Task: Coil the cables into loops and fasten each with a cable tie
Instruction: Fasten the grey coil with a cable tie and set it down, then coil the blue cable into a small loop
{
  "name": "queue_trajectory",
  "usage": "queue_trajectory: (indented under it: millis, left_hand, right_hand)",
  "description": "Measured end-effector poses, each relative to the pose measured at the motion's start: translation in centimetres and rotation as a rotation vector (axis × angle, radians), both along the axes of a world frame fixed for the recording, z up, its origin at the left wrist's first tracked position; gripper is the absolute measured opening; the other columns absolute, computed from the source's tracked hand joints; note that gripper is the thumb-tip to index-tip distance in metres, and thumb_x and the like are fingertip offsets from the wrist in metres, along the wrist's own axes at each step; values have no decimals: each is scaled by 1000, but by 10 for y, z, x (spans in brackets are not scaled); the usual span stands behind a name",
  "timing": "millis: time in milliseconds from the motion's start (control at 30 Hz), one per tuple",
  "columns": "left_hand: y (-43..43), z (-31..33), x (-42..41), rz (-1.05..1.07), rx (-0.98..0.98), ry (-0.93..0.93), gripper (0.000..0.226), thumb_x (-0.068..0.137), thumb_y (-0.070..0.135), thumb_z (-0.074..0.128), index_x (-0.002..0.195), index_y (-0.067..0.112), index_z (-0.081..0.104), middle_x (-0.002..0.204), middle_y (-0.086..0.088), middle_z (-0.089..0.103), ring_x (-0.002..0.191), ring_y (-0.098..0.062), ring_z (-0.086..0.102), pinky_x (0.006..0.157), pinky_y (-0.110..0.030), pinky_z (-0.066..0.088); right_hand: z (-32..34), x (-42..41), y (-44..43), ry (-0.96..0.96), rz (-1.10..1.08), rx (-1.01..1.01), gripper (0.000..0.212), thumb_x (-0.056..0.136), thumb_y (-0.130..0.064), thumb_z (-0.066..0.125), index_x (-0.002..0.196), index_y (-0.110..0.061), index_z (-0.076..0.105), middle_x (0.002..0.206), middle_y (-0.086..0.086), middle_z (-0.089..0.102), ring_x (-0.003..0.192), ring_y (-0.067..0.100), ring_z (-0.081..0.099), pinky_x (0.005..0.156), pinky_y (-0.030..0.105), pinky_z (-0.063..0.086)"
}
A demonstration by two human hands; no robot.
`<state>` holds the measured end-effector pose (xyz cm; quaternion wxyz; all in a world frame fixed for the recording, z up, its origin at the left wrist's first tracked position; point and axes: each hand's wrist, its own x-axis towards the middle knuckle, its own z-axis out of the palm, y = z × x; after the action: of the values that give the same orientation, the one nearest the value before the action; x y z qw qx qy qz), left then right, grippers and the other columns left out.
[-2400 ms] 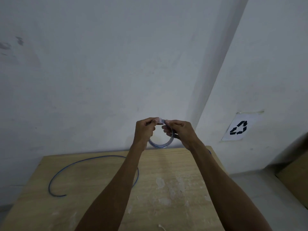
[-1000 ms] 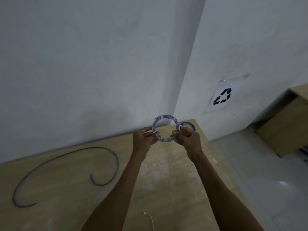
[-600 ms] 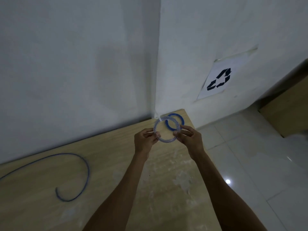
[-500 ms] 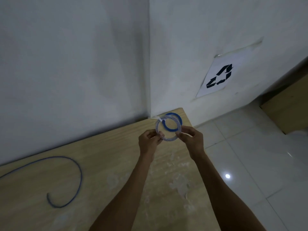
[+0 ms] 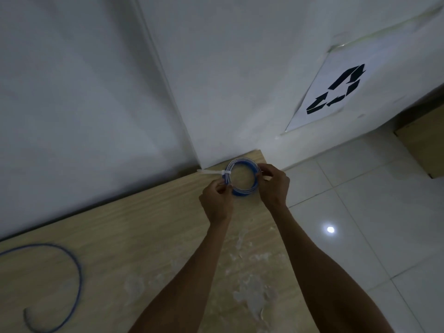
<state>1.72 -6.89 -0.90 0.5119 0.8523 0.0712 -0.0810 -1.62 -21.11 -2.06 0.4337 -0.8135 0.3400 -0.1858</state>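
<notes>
A small coil of pale, blue-striped cable [image 5: 230, 169] is up between both hands over the far right corner of the wooden table [image 5: 144, 236]. A white cable tie [image 5: 225, 173] wraps its left side, with the tail sticking out to the left. My left hand [image 5: 216, 200] pinches the coil's lower left. My right hand [image 5: 274, 186] pinches its right side. A second, solid blue coil [image 5: 240, 193] shows right behind the held one at the table corner. A loose blue cable [image 5: 78, 272] lies uncoiled on the table at the left.
The table stands in a corner of white walls. A paper recycling sign [image 5: 336, 92] hangs low on the right wall. Glossy tiled floor [image 5: 360, 212] lies to the right, with a wooden cabinet [image 5: 422, 145] at the far right edge.
The view has swung right and down. Both hands carried the tied coil toward the far right table corner, where it now overlaps the blue coil. The loose cable stayed put.
</notes>
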Motion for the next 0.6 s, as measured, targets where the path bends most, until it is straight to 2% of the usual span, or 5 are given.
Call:
queue_trajectory:
  millis: [100, 233, 400, 533, 600]
  left_hand:
    - [-5, -11, -6, 42, 80, -3, 16, 84, 20, 82, 98, 12, 80, 87, -3, 79, 77, -15, 73, 66, -21, 51]
    - [-10, -21, -9, 108, 128, -20, 20, 83, 26, 82, 99, 15, 78, 90, 0, 78, 80, -13, 71, 69, -31, 58]
    - [-10, -25, -10, 96, 84, -51, 24, 84, 26, 81, 105, 15, 78, 93, 1, 79, 82, -9, 72, 73, -29, 58]
    - [4, -31, -15, -42, 160, -130, 29, 92, 29, 74, 116, 12, 75, 103, -2, 78, 92, -16, 73, 75, -27, 54]
    - [19, -38, -22, -145, 261, -204, 31, 96, 28, 68, 121, 11, 72, 112, -6, 75, 100, -22, 71, 77, -32, 55]
  right_hand:
    - [-16, 2, 3, 18, 19, -120, 27, 85, 2, 71, 109, -8, 78, 99, 9, 79, 82, 23, 75, 76, 30, 61]
    - [-29, 1, 7, 86, 89, -181, 36, 88, -8, 67, 122, -17, 72, 106, 5, 77, 96, 28, 68, 82, 38, 58]
    - [-35, -5, 14, 73, 192, -185, 51, 93, -11, 59, 143, -16, 55, 129, 10, 67, 118, 28, 57, 92, 30, 46]
    - [-46, -18, 30, 62, 282, -134, 60, 107, -27, 49, 160, -12, 27, 165, 12, 28, 154, 24, 23, 117, 27, 24]
    - [-48, -27, 43, 100, 274, -135, 67, 107, -36, 44, 162, -14, 14, 170, 12, 12, 157, 19, 7, 122, 30, 16]
